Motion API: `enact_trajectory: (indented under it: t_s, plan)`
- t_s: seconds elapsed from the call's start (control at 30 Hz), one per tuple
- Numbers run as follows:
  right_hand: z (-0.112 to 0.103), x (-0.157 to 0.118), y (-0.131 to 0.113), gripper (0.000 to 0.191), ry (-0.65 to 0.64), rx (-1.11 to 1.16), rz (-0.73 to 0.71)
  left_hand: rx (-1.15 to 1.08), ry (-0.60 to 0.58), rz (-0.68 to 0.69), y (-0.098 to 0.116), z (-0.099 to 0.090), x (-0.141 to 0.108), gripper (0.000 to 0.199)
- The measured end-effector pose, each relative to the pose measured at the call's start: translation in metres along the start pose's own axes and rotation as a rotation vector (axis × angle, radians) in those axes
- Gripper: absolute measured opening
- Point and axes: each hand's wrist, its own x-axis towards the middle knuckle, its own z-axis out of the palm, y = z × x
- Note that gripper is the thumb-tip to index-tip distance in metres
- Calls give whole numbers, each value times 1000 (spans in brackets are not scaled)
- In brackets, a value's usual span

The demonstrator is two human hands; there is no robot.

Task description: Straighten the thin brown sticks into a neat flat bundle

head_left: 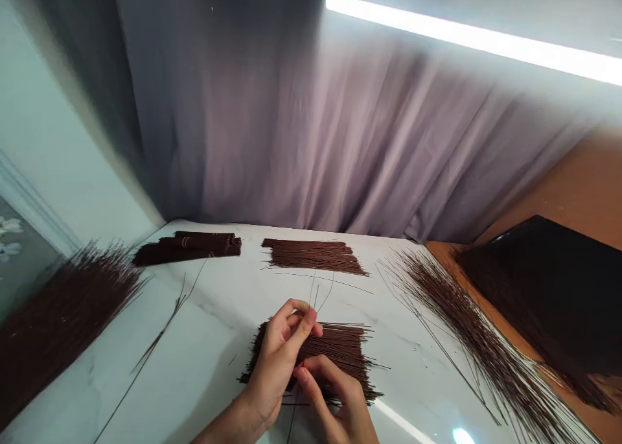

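Observation:
Above the near pile, my left hand [282,347] is closed in a pinch around a few thin brown strands [317,296], which fan out upward from its fingertips. My right hand [335,392] sits just below and to the right, thumb and forefinger pressed together near the lower part of these strands. What lies between its fingertips is too small to make out clearly. Under both hands spreads a pile of short, thin brown sticks [340,350] laid side by side, partly covered by my fingers.
Farther back lie another flat row of short brown sticks [313,256] and tied dark bundles [194,246]. Long strands are heaped at the left [72,308] and right [476,327]. A small crossed bunch [162,330] rests on the white marbled table [208,340]. A grey curtain [272,120] hangs behind.

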Motion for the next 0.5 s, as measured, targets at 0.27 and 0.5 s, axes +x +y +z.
enact_trajectory:
  t_s: [0.27,0.5]
  plan:
    - [-16,2,-11,46,28,0,130,1076,465,315,6,-153,4,30]
    - [-20,0,-15,43,49,-81,113,1466,508,-90,-7,-245,-33,32]
